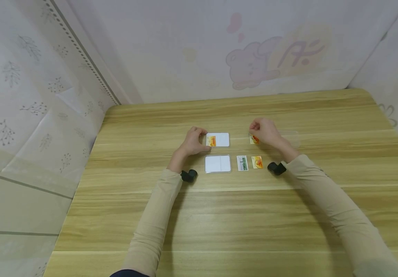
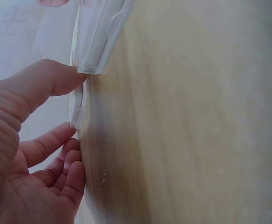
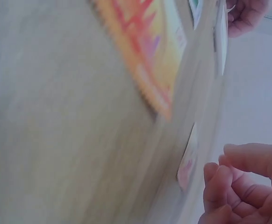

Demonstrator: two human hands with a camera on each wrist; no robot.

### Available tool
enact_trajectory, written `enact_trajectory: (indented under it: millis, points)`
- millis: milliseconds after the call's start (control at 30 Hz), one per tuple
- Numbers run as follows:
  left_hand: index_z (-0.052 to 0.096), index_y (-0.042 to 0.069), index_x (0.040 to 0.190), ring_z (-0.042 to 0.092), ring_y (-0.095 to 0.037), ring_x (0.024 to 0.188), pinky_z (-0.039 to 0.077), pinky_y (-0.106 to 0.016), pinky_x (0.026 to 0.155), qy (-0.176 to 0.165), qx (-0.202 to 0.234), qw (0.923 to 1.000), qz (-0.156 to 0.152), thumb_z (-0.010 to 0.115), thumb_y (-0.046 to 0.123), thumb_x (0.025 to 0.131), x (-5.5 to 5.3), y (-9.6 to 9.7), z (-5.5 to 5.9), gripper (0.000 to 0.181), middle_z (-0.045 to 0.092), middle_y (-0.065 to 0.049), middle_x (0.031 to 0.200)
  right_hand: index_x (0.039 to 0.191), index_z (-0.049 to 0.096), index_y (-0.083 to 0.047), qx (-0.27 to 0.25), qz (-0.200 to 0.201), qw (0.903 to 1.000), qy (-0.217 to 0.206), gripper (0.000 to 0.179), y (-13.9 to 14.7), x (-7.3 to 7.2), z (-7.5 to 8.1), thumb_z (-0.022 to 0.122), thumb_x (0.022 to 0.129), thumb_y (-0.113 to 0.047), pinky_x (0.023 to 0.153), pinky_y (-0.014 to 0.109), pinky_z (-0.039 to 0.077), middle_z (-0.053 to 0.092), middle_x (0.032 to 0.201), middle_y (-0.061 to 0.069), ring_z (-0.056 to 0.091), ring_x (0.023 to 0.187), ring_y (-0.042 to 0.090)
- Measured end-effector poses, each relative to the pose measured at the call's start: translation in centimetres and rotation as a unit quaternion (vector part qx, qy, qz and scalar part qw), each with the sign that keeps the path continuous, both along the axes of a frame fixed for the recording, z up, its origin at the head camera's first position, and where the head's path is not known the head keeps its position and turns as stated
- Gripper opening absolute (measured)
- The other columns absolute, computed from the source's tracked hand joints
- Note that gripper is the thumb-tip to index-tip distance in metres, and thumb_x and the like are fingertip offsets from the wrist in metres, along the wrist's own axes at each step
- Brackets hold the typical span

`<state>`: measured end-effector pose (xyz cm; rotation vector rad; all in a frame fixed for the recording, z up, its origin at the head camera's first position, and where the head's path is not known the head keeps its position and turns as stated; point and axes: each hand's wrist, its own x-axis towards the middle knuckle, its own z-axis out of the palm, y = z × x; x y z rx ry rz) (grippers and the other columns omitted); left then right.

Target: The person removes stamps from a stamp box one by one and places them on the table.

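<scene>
With thumb and fingers spread across its left end, my left hand (image 1: 193, 141) grips a clear-edged white card case (image 1: 223, 139). An orange-yellow stamp (image 1: 211, 141) sits in the left part of that case. In the left wrist view, the thumb and a fingertip touch opposite edges of the case (image 2: 75, 112). My right hand (image 1: 265, 131) hovers over another orange stamp (image 1: 254, 139), partly hidden by it. In the right wrist view that stamp (image 3: 187, 161) lies on the table, apart from the fingers. Right thumb and forefinger come together with nothing visible between them.
A second white card case (image 1: 218, 164) lies nearer on the wooden table (image 1: 199, 223). Right of it lie a green-and-white stamp (image 1: 242, 163) and a yellow-orange stamp (image 1: 256, 162). A clear plastic piece (image 1: 291, 137) lies behind the right wrist. Patterned curtains surround the table.
</scene>
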<state>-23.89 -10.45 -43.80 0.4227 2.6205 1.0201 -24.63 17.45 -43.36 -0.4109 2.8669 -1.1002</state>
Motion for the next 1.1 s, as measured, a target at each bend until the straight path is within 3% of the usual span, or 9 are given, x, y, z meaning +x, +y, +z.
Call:
enact_trajectory:
  millis: [367, 667, 800, 1100]
  points:
    - [0.049, -0.004, 0.127, 0.036, -0.029, 0.118, 0.032, -0.038, 0.103, 0.001, 0.005, 1.0000, 0.003, 0.075, 0.012, 0.075, -0.1, 0.1, 0.1, 0.060, 0.041, -0.017, 0.125, 0.087, 0.063, 0.008, -0.050, 0.009, 0.9983, -0.027, 0.010, -1.3, -0.2, 0.5, 0.062, 0.085, -0.001, 0.057, 0.019, 0.039, 0.061, 0.079, 0.015, 0.050, 0.067, 0.015]
    - [0.049, -0.004, 0.127, 0.035, -0.029, 0.119, 0.032, -0.038, 0.103, -0.003, 0.003, 1.0000, 0.005, 0.075, 0.012, 0.076, -0.2, 0.1, 0.1, 0.059, 0.041, -0.017, 0.126, 0.081, 0.064, 0.001, -0.115, 0.032, 0.9925, -0.025, 0.008, -1.9, -0.3, 0.3, 0.065, 0.083, -0.008, 0.057, 0.023, 0.042, 0.060, 0.072, 0.009, 0.052, 0.064, 0.016]
    - [0.049, -0.004, 0.127, 0.035, -0.030, 0.120, 0.031, -0.038, 0.104, -0.002, 0.004, 1.0000, 0.005, 0.075, 0.012, 0.076, -0.2, 0.1, 0.1, 0.059, 0.041, -0.017, 0.126, 0.086, 0.064, 0.006, -0.096, 0.027, 0.9940, -0.044, 0.010, -2.4, -0.3, 0.4, 0.063, 0.083, -0.004, 0.061, 0.023, 0.044, 0.061, 0.078, 0.013, 0.054, 0.069, 0.019]
    - [0.049, -0.004, 0.127, 0.034, -0.030, 0.119, 0.032, -0.039, 0.102, -0.002, 0.014, 0.9999, 0.002, 0.075, 0.012, 0.076, -0.2, 0.0, -0.1, 0.060, 0.041, -0.017, 0.125, 0.090, 0.064, 0.007, -0.066, 0.015, 0.9961, -0.057, 0.011, -3.8, -0.4, 0.8, 0.063, 0.085, -0.002, 0.058, 0.018, 0.040, 0.061, 0.080, 0.013, 0.050, 0.067, 0.011]
